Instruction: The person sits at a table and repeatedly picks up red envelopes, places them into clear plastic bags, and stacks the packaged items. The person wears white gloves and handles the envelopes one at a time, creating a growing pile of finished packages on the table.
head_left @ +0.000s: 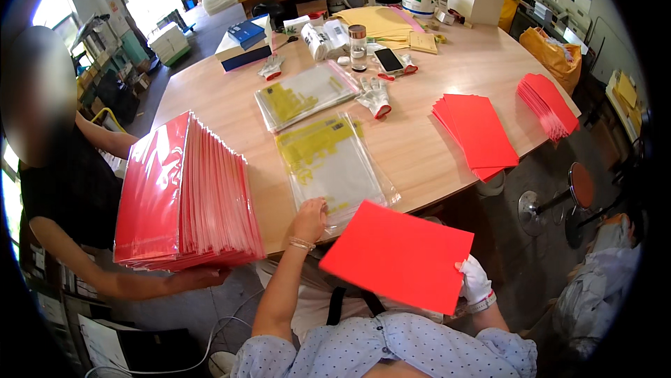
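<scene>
My right hand (476, 283), in a white glove, grips a red sheet of card (402, 255) by its right edge. The card is tilted above my lap, in front of the table's near edge. My bare left hand (311, 218) rests its fingers at the near left edge of a stack of clear plastic bags (334, 175) with yellow printing. Behind it lies a second stack of clear bags (307, 95). To my left, a co-worker holds a thick stack of red cards in clear sleeves (189, 196), one hand underneath it.
Red cards lie in two fanned piles, one nearer pile (477, 133) and one at the table's right edge (547, 105). White gloves (375, 97), a phone (388, 60), a jar (357, 49) and yellow envelopes (370, 23) sit farther back. A round stool (581, 184) stands right.
</scene>
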Available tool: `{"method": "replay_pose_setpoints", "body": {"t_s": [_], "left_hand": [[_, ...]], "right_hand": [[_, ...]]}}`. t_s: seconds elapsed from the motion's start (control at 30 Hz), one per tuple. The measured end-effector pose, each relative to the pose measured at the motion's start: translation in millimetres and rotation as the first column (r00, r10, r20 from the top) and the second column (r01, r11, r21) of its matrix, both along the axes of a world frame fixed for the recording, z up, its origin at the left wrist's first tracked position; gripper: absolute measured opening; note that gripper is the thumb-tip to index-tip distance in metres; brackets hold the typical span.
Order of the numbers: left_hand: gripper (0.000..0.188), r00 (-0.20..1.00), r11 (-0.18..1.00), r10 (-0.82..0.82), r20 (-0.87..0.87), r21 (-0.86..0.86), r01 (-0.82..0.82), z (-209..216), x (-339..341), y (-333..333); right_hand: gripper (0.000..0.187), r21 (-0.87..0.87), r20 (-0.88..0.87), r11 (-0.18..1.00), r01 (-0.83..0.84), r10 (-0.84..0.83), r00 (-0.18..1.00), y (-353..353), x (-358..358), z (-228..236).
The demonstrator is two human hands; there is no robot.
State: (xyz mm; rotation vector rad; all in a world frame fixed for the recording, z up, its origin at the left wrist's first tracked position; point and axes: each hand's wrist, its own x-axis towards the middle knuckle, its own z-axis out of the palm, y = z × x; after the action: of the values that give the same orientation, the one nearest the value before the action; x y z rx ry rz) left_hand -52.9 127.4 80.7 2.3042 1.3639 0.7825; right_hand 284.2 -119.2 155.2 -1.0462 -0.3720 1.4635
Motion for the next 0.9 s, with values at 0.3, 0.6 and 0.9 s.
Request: {"method": "replay_pose_setpoints", "body": {"t_s": [0.3,0.6,0.9], "left_hand": [[0.023,0.882,0.753,0.394,0.258,-0.641,-0.149,36.7,-4.1,-11.8],[0.031,0.646,0.875,0.37,0.667,-0.483,-0.003,30.6,40.1,-49.0],[0.032,0.893,0.906,-0.08,0.444,-0.341,0.251,-129.4,115.3,-70.7]], "right_hand": [[0.024,0.096,-0.355,0.994,-0.055,0.085,0.931,10.4,-9.4,-26.1],[0.013,-0.072,-0.029,0.989,0.13,-0.132,0.991,24.2,-54.6,27.7],[0.014,-0.088,-0.043,0.996,-0.015,0.011,0.999,22.6,-61.4,19.7]]}}
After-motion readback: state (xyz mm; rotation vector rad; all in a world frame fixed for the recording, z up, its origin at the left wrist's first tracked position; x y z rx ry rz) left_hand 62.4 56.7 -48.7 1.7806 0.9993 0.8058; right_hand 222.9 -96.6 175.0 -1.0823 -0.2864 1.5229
